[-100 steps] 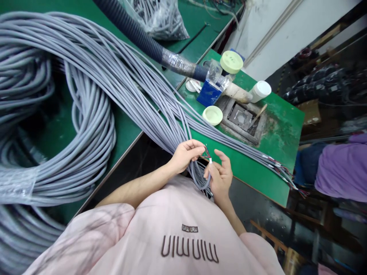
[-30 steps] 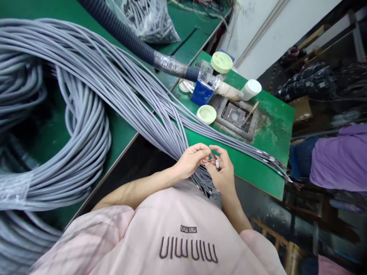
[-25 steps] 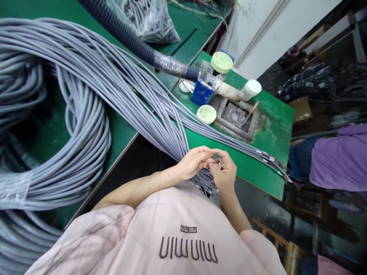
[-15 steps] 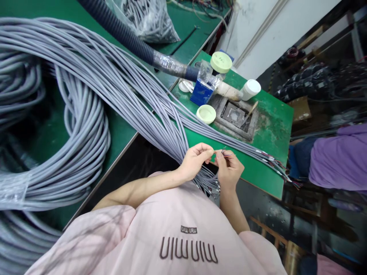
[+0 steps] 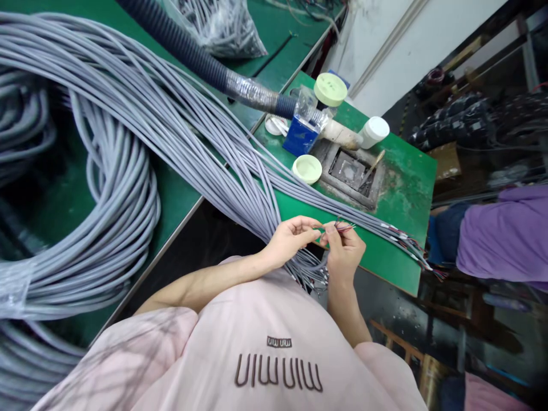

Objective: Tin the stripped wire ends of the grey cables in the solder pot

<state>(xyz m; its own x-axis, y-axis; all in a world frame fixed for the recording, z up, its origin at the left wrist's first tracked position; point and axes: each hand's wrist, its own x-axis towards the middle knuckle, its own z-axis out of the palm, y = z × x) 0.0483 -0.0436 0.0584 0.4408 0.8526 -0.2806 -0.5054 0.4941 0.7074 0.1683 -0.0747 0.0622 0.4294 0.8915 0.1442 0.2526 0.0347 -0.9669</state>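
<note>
My right hand [image 5: 345, 248] pinches a small fan of thin coloured wires [image 5: 345, 227], whose ends stick out past the fingertips. Close against it, my left hand [image 5: 293, 240] has thumb and fingers curled together; whatever lies between them is too small to make out. Below both hands hang the loose ends of several grey cables [image 5: 306, 271]. A thick bundle of grey cables [image 5: 240, 194] runs from the left to my hands. Another part of it crosses the green table and ends in stripped coloured wires [image 5: 411, 245].
Behind the hands, a square metal pot [image 5: 374, 197] is set in the green table [image 5: 398, 165] with a stick in it. Around it stand a pale green lid [image 5: 307, 169], a white jar [image 5: 374, 132] and a blue box [image 5: 299, 137]. A ribbed hose [image 5: 197, 63] passes above. A person in purple [image 5: 500, 234] is at right.
My left fingers have parted slightly from the right hand's fingertips, and the wire ends now fan out more. The whole view has shifted a little to the left.
</note>
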